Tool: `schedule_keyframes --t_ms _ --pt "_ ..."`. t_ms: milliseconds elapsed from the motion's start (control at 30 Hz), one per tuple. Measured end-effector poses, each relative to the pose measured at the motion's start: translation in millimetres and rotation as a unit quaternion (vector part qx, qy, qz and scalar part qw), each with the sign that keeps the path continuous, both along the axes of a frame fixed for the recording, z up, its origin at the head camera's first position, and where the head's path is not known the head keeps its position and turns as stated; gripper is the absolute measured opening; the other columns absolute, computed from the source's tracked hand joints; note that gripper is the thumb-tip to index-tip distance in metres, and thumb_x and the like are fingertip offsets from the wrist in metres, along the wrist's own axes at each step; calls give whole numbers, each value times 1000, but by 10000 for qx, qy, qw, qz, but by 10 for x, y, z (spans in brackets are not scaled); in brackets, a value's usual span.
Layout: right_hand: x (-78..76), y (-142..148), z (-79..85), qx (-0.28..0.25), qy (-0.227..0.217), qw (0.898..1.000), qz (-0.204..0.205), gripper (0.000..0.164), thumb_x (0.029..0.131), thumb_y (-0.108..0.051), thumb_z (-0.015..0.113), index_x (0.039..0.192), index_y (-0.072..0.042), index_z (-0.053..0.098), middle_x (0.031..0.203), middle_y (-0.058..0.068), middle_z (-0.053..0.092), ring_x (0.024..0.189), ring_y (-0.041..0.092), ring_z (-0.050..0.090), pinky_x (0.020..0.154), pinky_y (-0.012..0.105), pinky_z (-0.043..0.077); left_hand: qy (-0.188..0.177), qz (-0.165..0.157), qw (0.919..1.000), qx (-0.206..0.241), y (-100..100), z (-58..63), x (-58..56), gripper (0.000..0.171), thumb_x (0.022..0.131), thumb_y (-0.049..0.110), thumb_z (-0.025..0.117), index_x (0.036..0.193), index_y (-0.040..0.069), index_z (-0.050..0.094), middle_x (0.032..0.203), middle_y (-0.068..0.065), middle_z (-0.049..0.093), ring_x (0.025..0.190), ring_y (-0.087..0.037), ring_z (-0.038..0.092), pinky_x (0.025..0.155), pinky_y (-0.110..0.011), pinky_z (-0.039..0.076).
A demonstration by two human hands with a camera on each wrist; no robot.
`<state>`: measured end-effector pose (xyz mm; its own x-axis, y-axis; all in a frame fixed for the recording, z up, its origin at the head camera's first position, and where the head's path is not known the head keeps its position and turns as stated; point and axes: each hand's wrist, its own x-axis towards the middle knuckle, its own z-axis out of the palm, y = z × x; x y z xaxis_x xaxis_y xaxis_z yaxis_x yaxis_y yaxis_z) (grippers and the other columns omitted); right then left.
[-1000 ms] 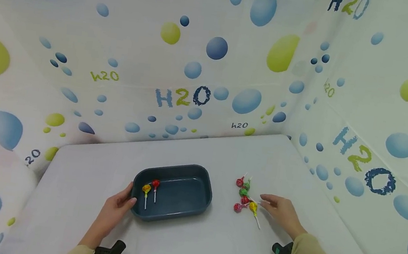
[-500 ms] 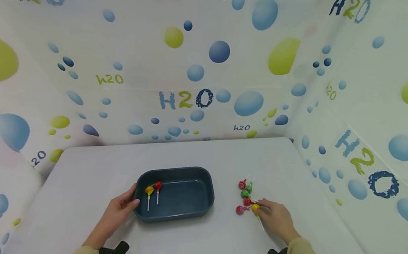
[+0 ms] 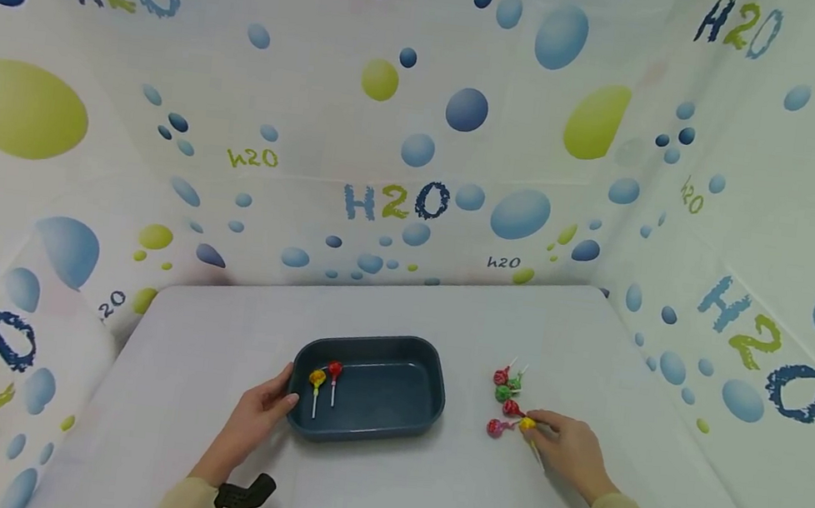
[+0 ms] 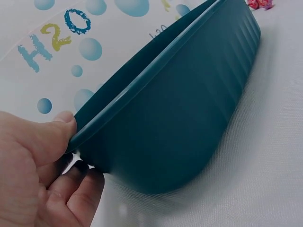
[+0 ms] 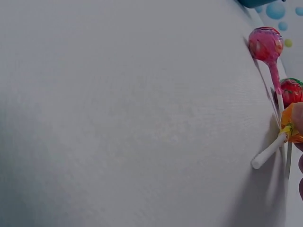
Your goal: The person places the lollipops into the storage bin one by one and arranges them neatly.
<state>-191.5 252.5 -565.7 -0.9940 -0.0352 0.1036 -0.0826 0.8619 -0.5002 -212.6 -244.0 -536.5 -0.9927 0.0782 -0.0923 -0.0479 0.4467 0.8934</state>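
My left hand (image 3: 253, 428) grips the left end of a dark blue tray (image 3: 387, 398), thumb over the rim and fingers underneath, as the left wrist view shows. A yellow lollipop (image 3: 318, 380) and a red lollipop (image 3: 335, 370) lie inside, sticks toward me. To the right of the tray, my right hand (image 3: 573, 456) pinches another yellow lollipop (image 5: 289, 130) by its wrapped head, its white stick slanting down. Close beside it are a pink lollipop (image 5: 266, 45) and a red lollipop (image 5: 291, 91). Most of the right hand falls outside its wrist view.
Behind these lie a green lollipop (image 3: 503, 392) and another red lollipop (image 3: 501, 376), with more green beside them. The white-covered table (image 3: 426, 491) meets walls (image 3: 300, 133) printed with bubbles and "H2O". Dark wrist devices (image 3: 246, 494) sit at both sleeves.
My right hand has come in from the right and taken the yellow lollipop between its fingertips. The left hand keeps its grip on the tray; the head view has shifted slightly.
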Motion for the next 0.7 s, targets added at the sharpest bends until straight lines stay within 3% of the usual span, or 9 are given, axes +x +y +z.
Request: schedule_keyframes --t_ms 300,533,700 --pt "19 139 292 -393 193 9987 -245 31 94 -21 74 123 -9 74 122 19 74 108 41 72 93 56 61 45 7 9999 93 10 -12 -4 62 104 9 57 160 3 29 165 -17 31 151 -33 35 113 -39 38" --pt "-152 182 652 -762 914 9929 -51 29 94 -10 74 121 -1 72 110 18 78 98 33 77 83 43 65 43 21 10000 46 -19 -15 6 62 105 10 56 160 4 29 165 -17 30 152 -33 35 114 -38 38" --pt "-288 0 837 -941 958 9908 147 27 94 -12 74 120 -3 74 111 15 78 98 31 77 85 42 65 10 -6 9999 123 -10 -30 6 62 105 10 56 160 3 29 165 -17 30 152 -33 35 114 -39 38"
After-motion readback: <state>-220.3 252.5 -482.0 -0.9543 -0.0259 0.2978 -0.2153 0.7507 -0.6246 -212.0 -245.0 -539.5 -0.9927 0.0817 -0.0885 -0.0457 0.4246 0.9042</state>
